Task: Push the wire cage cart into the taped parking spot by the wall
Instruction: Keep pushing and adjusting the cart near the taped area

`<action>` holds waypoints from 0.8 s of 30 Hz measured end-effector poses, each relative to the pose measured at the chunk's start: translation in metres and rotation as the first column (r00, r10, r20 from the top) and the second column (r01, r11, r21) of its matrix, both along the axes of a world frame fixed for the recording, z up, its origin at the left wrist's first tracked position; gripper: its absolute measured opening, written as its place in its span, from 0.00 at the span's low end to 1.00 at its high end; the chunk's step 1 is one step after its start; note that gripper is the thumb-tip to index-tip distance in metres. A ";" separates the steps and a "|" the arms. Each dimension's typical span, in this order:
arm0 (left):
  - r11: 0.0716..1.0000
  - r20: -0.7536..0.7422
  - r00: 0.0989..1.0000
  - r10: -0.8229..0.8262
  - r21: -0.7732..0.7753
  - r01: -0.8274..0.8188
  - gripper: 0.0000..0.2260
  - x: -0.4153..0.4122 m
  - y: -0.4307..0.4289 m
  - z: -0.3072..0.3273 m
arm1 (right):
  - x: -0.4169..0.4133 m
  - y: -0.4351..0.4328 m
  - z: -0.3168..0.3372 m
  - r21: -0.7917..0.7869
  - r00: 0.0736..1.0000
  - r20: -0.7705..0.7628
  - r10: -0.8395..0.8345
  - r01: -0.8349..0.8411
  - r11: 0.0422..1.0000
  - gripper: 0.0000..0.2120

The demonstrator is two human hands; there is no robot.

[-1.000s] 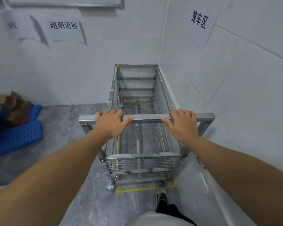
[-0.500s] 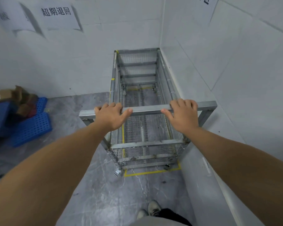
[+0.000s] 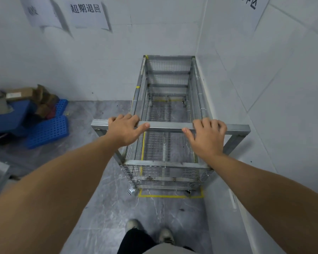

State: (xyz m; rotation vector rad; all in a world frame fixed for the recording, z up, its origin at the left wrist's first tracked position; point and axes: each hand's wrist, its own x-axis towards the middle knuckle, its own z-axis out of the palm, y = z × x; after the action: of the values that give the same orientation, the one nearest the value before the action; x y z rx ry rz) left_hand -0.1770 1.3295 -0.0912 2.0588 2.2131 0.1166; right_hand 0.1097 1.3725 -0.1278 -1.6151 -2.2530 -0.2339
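Note:
A silver wire cage cart (image 3: 168, 169) stands in the room's corner, its far end against the back wall and its right side along the right wall. Yellow floor tape (image 3: 170, 196) outlines a rectangle; its near edge shows just in front of the cart's near end, and more tape shows through the mesh floor. My left hand (image 3: 124, 129) grips the left part of the cart's grey handle bar (image 3: 165, 125). My right hand (image 3: 206, 135) grips the bar's right part. The cart is empty.
Blue perforated plastic pallets (image 3: 48, 130) with cardboard boxes (image 3: 33, 97) lie on the floor at the left. Paper signs (image 3: 86, 13) hang on the back wall. White tiled walls close in behind and to the right. My two shoes (image 3: 149, 229) stand on grey floor behind the cart.
The cart has rolled deeper into the corner, so more of the yellow tape shows in front of its near end. Both feet now stand side by side. Both hands keep their grip.

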 end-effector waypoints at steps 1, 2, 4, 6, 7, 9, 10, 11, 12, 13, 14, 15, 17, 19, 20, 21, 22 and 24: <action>1.000 0.003 1.000 0.001 -0.001 -0.001 0.33 0.000 0.000 0.000 | 0.000 0.000 0.000 -0.007 1.000 -0.005 -0.001 0.001 1.000 0.25; 1.000 0.002 1.000 0.000 -0.003 0.000 0.33 0.000 -0.001 0.000 | 0.000 0.000 0.000 -0.014 1.000 -0.008 -0.002 0.001 1.000 0.25; 1.000 -0.002 1.000 -0.002 0.000 0.002 0.31 -0.001 -0.002 -0.001 | 0.000 -0.001 -0.001 -0.015 1.000 -0.011 0.002 -0.003 1.000 0.24; 1.000 -0.002 1.000 0.000 0.008 0.001 0.32 0.000 -0.001 -0.001 | -0.001 -0.001 0.001 -0.013 1.000 -0.012 0.004 -0.004 1.000 0.24; 1.000 -0.001 1.000 0.001 0.012 -0.001 0.33 0.000 -0.001 -0.001 | -0.001 -0.001 0.001 -0.014 1.000 -0.010 0.002 -0.002 1.000 0.24; 1.000 0.003 1.000 0.002 0.029 -0.002 0.33 0.001 -0.001 -0.001 | 0.000 0.000 0.002 -0.011 1.000 -0.001 -0.002 0.002 1.000 0.24; 0.999 0.008 1.000 0.004 0.046 -0.005 0.33 0.002 -0.002 -0.002 | 0.000 0.000 0.002 -0.008 1.000 0.001 -0.003 0.003 1.000 0.24; 0.998 0.016 1.000 0.009 0.066 -0.010 0.32 0.002 -0.003 -0.003 | -0.001 0.000 0.002 -0.008 1.000 0.003 -0.006 0.006 1.000 0.24; 0.996 0.025 1.000 0.011 0.085 -0.013 0.32 0.002 -0.003 -0.004 | -0.001 0.000 0.002 -0.011 1.000 0.007 -0.011 0.011 1.000 0.25; 0.995 0.034 0.999 0.011 0.100 -0.014 0.31 0.002 -0.004 -0.004 | -0.001 0.000 0.003 -0.016 1.000 0.015 -0.016 0.016 1.000 0.25; 0.994 0.043 0.999 0.010 0.109 -0.015 0.31 0.002 -0.005 -0.005 | -0.001 0.000 0.003 -0.019 1.000 0.024 -0.020 0.020 1.000 0.26; 0.993 0.051 0.999 0.010 0.113 -0.016 0.31 0.002 -0.005 -0.005 | 0.000 0.000 0.002 -0.021 0.999 0.029 -0.021 0.022 1.000 0.26; 0.993 0.054 0.998 0.009 0.114 -0.016 0.31 0.001 -0.007 -0.007 | 0.001 0.001 0.001 -0.016 1.000 0.023 -0.015 0.016 1.000 0.25; 0.993 0.046 0.999 0.001 0.119 -0.007 0.31 0.002 -0.008 -0.009 | 0.003 0.000 0.000 -0.014 1.000 0.018 -0.011 0.012 1.000 0.25; 0.993 0.045 0.999 -0.004 0.116 -0.001 0.30 0.002 -0.008 -0.008 | 0.003 0.000 0.001 -0.022 1.000 0.017 -0.008 0.008 1.000 0.26; 0.994 0.045 0.999 -0.011 0.113 0.006 0.30 0.003 -0.009 -0.008 | 0.004 0.000 0.001 -0.027 1.000 0.016 -0.007 0.007 1.000 0.26; 0.994 0.043 0.999 -0.017 0.109 0.012 0.29 0.002 -0.008 -0.007 | 0.004 0.000 0.001 -0.024 1.000 0.013 -0.008 0.008 1.000 0.27; 0.995 0.040 0.999 -0.017 0.104 0.013 0.28 0.001 -0.010 -0.007 | 0.004 0.000 -0.002 -0.006 1.000 0.018 -0.009 0.010 1.000 0.28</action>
State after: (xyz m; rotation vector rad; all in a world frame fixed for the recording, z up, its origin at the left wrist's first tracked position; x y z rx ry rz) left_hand -0.1756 1.3194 -0.0985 2.1045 2.2112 0.2751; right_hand 0.1135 1.3730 -0.1297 -1.6334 -2.2618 -0.2445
